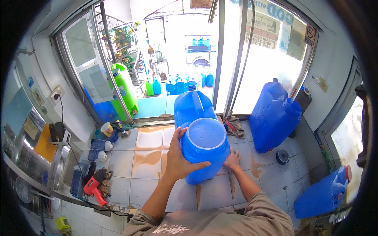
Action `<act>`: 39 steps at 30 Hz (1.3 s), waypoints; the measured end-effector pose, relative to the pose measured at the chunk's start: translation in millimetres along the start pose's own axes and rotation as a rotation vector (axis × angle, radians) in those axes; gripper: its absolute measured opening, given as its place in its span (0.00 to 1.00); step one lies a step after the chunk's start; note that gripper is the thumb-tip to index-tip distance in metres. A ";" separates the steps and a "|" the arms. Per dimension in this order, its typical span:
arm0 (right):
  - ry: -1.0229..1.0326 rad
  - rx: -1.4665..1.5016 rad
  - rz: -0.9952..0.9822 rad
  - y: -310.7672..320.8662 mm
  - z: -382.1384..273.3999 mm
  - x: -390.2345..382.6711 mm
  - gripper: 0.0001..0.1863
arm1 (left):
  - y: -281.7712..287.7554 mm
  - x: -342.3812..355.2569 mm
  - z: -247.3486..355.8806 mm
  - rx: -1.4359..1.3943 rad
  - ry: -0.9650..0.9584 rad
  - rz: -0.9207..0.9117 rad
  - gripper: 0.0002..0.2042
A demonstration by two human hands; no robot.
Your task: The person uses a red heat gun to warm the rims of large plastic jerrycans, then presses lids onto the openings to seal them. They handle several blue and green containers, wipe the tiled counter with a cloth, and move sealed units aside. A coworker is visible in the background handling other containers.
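Observation:
A blue plastic water jug stands on the tiled counter in front of me. Its wide round mouth faces me, covered by a pale translucent cap. At the back are its moulded handle and a narrower spout. My left hand is closed on the jug's left side, the thumb across its front just below the cap and the fingers around the edge. Low on the right, my right hand lies beside the jug's base with its fingers stretched out, partly hidden. Whether it presses on the jug or the tiles I cannot tell.
Right of the jug stand a larger blue container, a black round cap and a blue jug with a red cap. A crumpled rag lies behind. To the left are a red heat gun with a cord and small bottles.

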State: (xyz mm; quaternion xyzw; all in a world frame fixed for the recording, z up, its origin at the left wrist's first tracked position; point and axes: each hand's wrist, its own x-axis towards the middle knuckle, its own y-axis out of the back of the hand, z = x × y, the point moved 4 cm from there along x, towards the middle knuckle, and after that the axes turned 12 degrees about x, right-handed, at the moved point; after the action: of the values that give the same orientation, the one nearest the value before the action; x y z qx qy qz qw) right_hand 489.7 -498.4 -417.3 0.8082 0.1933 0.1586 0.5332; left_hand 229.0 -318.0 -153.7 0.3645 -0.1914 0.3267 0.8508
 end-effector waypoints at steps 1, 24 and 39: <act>-0.043 -0.046 -0.032 22.8 -12.4 2.6 0.40 | -0.1 1.2 -1.0 -0.027 0.008 -0.014 0.69; 1.158 0.627 0.290 297.2 -256.9 -68.1 0.26 | -9.5 3.2 -12.7 -0.139 0.090 -0.046 0.69; 0.628 0.808 0.950 252.5 -148.7 -60.3 0.51 | -14.8 5.7 0.8 -0.134 0.089 -0.039 0.69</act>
State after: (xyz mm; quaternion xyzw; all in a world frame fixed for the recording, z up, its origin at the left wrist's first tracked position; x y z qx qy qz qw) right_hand 404.4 -498.4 -130.6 0.8560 0.0078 0.5166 -0.0175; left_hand 243.3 -324.0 -157.3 0.2954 -0.1677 0.3121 0.8872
